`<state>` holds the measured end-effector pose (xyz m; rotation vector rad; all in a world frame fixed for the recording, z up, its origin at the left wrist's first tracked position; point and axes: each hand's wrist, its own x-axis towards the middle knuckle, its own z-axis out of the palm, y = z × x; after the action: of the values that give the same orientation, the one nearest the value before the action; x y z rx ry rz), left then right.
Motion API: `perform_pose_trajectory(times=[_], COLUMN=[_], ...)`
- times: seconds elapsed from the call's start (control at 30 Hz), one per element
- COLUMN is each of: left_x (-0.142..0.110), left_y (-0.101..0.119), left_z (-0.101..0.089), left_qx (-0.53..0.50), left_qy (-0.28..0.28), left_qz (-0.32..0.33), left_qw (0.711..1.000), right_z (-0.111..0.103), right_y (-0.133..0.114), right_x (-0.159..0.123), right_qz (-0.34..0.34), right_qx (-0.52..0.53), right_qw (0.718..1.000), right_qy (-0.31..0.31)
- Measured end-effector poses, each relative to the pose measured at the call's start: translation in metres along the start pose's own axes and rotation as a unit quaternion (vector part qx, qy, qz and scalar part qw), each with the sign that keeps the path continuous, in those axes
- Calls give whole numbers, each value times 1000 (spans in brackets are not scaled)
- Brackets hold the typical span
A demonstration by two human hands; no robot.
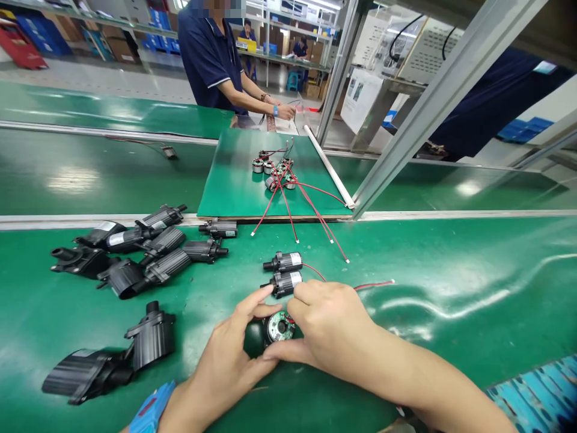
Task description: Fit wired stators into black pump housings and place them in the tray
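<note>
A small motor (280,328) with a round green circuit board facing up sits between my two hands, low on the green worktop. My left hand (229,340) curls round its left side, thumb and fingers touching it. From the right, my right hand (329,319) closes on it with bent fingers at its upper edge and the thumb below. A short piece of red wire shows at the board's right edge; my fingers hide the rest. Just beyond lie two black ribbed pumps, a nearer one (285,284) and a farther one (283,261), with white labels.
Several black pumps (162,264) lie piled at the left, with two more (153,337) nearer me. A raised green board (234,186) holds several motors (268,167) with red wires. A metal post (433,108) slants up at right. A co-worker (210,60) stands across the bench.
</note>
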<state>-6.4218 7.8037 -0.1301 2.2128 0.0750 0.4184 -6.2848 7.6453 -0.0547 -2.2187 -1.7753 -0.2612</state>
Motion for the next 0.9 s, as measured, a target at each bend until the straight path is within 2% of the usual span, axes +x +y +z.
perform_pose_trajectory(times=[0.1,0.23,0.3,0.4,0.57,0.7,0.77,0.9], left_x=[0,2,3,4,5,3,4,7], left_y=[0,-1,-1,-1,2,5,6,9], left_z=[-1,-2,-3,-5,-13,-18,-17,-10], left_qx=[-12,14,14,6,87,158,176,157], left_qy=[14,48,30,-1,-35,-13,-18,-66], left_qz=[13,51,82,113,125,185,179,119], left_qw=[1000,997,996,994,988,970,968,978], right_z=[5,-6,-12,-11,-4,-8,-10,-12], right_y=[0,2,4,8,13,8,6,9], right_x=[2,3,3,2,3,1,1,-1], right_qz=[19,12,3,-5,-31,-38,-40,-13], right_qx=[14,72,86,87,86,86,78,72], right_qw=[1000,994,990,989,987,987,988,985], right_qy=[16,-76,-109,-118,-134,-128,-130,-155])
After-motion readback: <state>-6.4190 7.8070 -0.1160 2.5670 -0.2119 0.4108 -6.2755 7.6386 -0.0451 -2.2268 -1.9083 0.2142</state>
